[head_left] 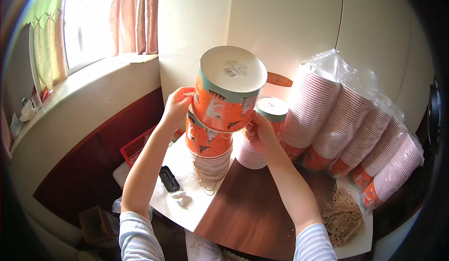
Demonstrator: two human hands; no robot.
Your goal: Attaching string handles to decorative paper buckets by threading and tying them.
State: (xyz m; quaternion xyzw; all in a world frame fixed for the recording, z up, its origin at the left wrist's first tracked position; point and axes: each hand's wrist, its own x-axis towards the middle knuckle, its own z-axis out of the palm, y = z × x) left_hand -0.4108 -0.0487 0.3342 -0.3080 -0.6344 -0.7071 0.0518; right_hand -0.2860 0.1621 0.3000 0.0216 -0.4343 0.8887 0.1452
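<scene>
An orange patterned paper bucket (220, 112) with a green band is raised in front of me, its pale base turned up. My left hand (178, 104) is closed on its left side, and my right hand (261, 132) grips the lower right near the rim. Just below it stands a stack of nested buckets (208, 142), upside down, with beige cords (206, 172) hanging round the lower rims. Whether the raised bucket touches this stack I cannot tell. Behind my right hand rises a second upside-down stack (252, 153).
Several plastic-wrapped bucket stacks (351, 116) lean along the right. A heap of beige cords (343, 216) lies on the white tabletop's right end, beside the brown wooden panel (248, 209). At left are a black case (169, 179), a red crate (135, 146) and a cardboard box (98, 226).
</scene>
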